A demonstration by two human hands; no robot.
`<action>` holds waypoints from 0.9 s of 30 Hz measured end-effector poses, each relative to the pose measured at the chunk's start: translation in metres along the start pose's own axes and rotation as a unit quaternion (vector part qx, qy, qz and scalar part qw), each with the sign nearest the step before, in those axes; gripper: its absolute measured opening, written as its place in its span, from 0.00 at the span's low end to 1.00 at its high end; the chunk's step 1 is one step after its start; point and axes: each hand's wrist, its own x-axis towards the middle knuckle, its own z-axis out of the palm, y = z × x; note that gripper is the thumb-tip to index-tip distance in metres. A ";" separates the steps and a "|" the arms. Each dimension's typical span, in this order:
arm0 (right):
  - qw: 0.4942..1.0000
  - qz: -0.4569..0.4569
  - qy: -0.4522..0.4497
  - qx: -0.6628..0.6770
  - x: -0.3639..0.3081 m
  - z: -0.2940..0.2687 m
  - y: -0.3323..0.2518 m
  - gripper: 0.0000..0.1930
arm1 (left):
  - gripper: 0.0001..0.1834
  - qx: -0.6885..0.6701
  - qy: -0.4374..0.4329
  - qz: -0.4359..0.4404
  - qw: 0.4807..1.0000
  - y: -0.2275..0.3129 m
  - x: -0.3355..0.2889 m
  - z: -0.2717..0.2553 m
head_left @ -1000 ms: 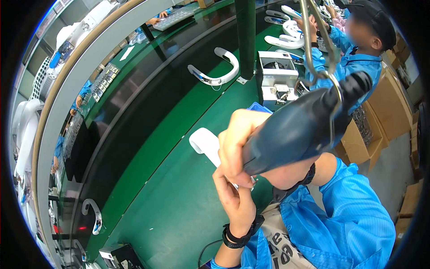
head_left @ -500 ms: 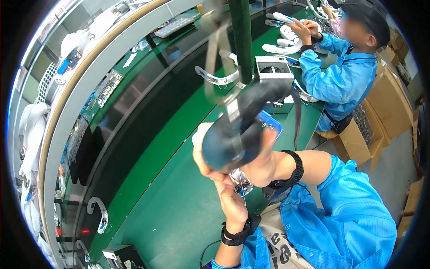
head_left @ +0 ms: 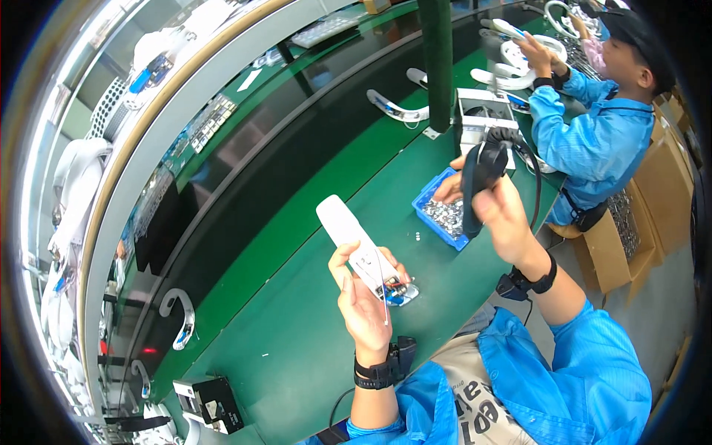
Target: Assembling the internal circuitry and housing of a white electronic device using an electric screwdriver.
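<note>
**Hands at a green bench: white part in the left, screwdriver in the right**

Shelving curves along the far left, stacked with white plastic pieces. On the green table, near its left edge, lies a white curved band, and lower down sits a small black-and-white box.

Toward the middle, the left hand is closed around the lower end of a long white plastic part. Fingers wrap its back and the thumb lies along its near side, so the grip is firm. The part tilts up and away to the left, held above the table rather than resting on it. A small circuit board with thin wires shows at its lower end, just beside the fingers. A black wristband circles that wrist.

Further right, a blue tray of small silver screws stands on the table. The right hand is just above and beside it, wrapped tightly around a black electric screwdriver that points down toward the tray, with a cable looping off its top. A green post rises behind.

At the far right, another person in a blue coat handles white bands at the same table.
</note>
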 end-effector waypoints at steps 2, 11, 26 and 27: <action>0.971 0.039 0.016 -0.235 -0.009 -0.004 -0.010 0.28 | 0.28 0.005 0.009 0.007 1.000 -0.001 0.003 -0.009; 0.964 0.179 0.106 -0.163 -0.070 0.025 0.023 0.13 | 0.29 0.057 0.011 0.024 0.998 -0.007 0.008 -0.020; 0.864 0.437 -0.226 0.107 -0.046 0.094 -0.004 0.12 | 0.33 0.073 -0.050 -0.018 0.996 0.001 -0.003 -0.032; 0.865 0.437 -0.227 0.097 -0.047 0.095 -0.005 0.11 | 0.33 0.071 -0.051 -0.019 0.996 0.001 -0.003 -0.031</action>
